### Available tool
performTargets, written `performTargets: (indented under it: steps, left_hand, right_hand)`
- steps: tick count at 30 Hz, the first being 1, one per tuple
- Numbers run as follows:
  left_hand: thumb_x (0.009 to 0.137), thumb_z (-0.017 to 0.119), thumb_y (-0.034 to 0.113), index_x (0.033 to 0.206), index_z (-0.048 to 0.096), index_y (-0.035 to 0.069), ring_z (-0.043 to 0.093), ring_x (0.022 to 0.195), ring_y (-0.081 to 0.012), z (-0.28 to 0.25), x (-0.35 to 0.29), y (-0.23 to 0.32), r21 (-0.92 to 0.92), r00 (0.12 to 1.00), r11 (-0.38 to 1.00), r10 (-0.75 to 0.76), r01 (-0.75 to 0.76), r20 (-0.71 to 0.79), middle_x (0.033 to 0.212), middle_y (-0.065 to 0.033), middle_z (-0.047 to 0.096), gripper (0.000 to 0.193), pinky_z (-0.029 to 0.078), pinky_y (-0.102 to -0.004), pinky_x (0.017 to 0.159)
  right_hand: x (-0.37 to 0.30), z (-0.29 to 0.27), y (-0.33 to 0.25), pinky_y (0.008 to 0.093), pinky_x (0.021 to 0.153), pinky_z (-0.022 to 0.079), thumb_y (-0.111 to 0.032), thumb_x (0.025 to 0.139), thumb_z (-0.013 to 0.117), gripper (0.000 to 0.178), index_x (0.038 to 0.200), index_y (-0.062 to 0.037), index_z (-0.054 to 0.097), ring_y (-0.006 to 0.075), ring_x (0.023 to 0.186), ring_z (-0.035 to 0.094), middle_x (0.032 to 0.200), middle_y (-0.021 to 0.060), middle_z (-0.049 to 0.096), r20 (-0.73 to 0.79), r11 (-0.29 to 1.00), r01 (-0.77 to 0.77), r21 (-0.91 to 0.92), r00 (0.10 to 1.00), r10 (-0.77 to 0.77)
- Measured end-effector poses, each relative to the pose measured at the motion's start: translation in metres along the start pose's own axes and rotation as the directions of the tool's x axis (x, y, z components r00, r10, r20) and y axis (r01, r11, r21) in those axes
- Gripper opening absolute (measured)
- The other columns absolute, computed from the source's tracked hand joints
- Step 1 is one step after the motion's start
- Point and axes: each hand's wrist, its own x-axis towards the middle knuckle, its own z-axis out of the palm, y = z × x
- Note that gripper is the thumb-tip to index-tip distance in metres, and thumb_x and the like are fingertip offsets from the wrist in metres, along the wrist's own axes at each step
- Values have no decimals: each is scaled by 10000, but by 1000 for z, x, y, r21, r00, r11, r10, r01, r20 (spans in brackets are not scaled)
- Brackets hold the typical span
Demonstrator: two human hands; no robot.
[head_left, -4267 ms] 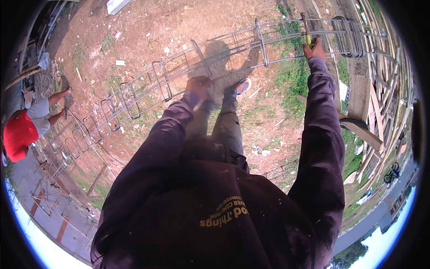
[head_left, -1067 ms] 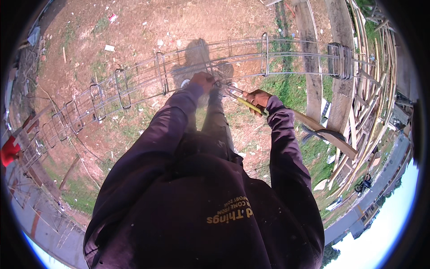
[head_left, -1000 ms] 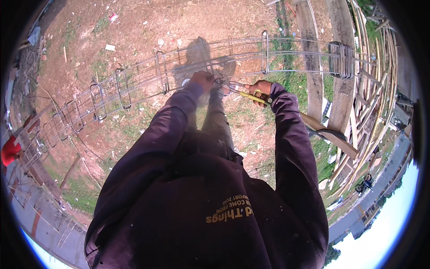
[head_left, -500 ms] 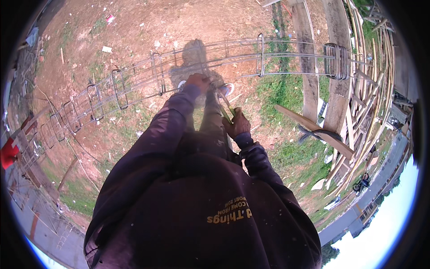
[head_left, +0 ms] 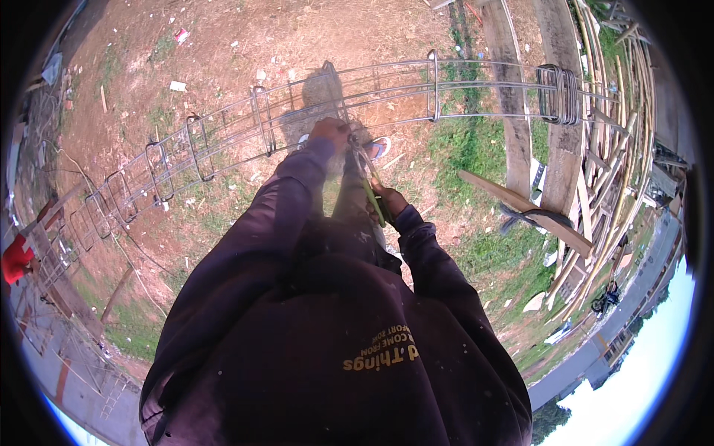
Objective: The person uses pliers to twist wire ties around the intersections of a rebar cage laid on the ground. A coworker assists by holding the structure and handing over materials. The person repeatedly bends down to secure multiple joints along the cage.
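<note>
Rebar cage (head_left: 338, 91) runs lengthwise from lower left to upper right.

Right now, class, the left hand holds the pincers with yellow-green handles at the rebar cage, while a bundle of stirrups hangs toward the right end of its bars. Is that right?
Not quite: the head view shows the right hand holding the pincers with yellow-green handles at the rebar cage. The bundle of stirrups is indeed toward the right end.
</note>
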Motion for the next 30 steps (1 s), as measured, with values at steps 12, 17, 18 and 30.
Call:
performTargets:
  steps: [12,17,18,30]
  left_hand:
    - [839,651,492,920,729,57,664,801,-335,-6,-3,6,39,1000,999,-20,19,10,816,-177,688,449,504,-387,742]
    - [842,637,505,900,730,59,662,802,-336,-9,-4,13,53,999,998,-33,32,19,809,-176,685,459,500,-399,751]
    - [843,638,489,890,730,61,661,817,-338,-9,-4,14,33,996,997,-75,73,42,834,-173,690,440,499,-400,771]
    - [836,663,503,881,734,59,669,743,-281,-4,-6,11,10,997,1000,-19,20,-69,778,-156,691,452,506,-379,717]
  right_hand:
    - [-14,27,19,473,804,462,-273,809,663,397,1119,-58,540,363,1054,531,1138,181,566,32,-59,-120,-991,215,-976]
    - [1,9,10,340,476,493,-402,913,612,392,989,-17,608,223,498,615,627,95,629,-219,913,276,-299,912,-347]
    - [3,7,10,333,484,499,-422,892,634,410,964,-19,614,197,514,618,641,90,630,-189,912,224,-345,935,-301]
    - [-2,25,13,458,593,495,-299,871,639,391,1151,-38,556,367,681,620,842,154,652,69,-103,-158,-982,207,-976]
